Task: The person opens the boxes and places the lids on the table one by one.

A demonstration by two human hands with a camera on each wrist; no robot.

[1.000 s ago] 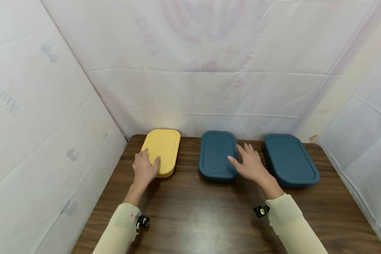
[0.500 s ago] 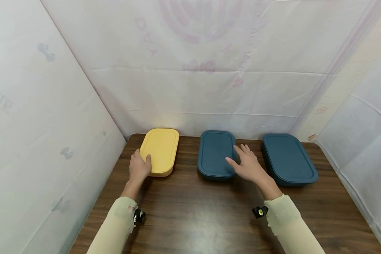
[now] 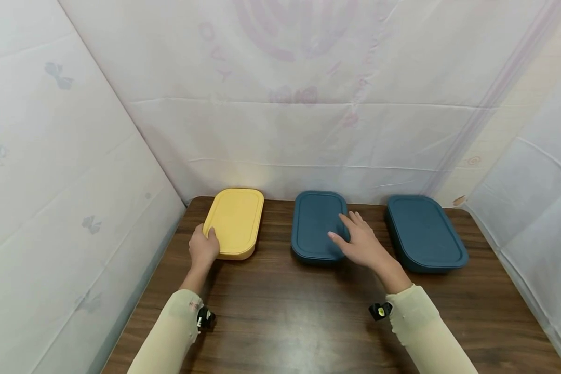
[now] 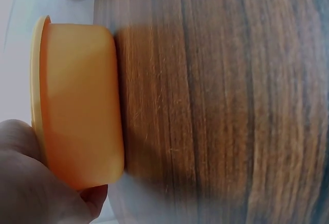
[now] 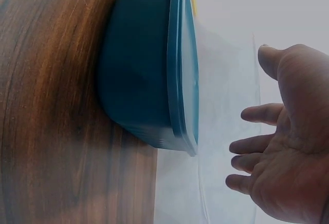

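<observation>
— Where are the hands?
— The left hand [image 3: 203,249] clasps the yellow box's [image 3: 236,222] near-left corner on the table [image 3: 285,317]. The right hand [image 3: 361,243], fingers spread, hovers over the middle blue box [image 3: 315,224], seemingly not touching.
— Next?
— Probably lowering that palm to grasp the lid.

- The left hand [image 3: 203,248] covers the near left corner of the yellow box [image 3: 236,222]; its fingertips are out of sight behind that box's edge.
- In the left wrist view the hand [image 4: 31,183] is cut off by the lower left edge, so its fingers cannot be told.
- The right hand [image 3: 361,243] hides the near right corner of the middle blue box [image 3: 317,224]; whether it touches the lid cannot be told.
- In the right wrist view that hand [image 5: 288,147] runs off the right and bottom edges.
- What any box holds is hidden under its lid.
- The table's [image 3: 290,322] near edge is cut off.
</observation>
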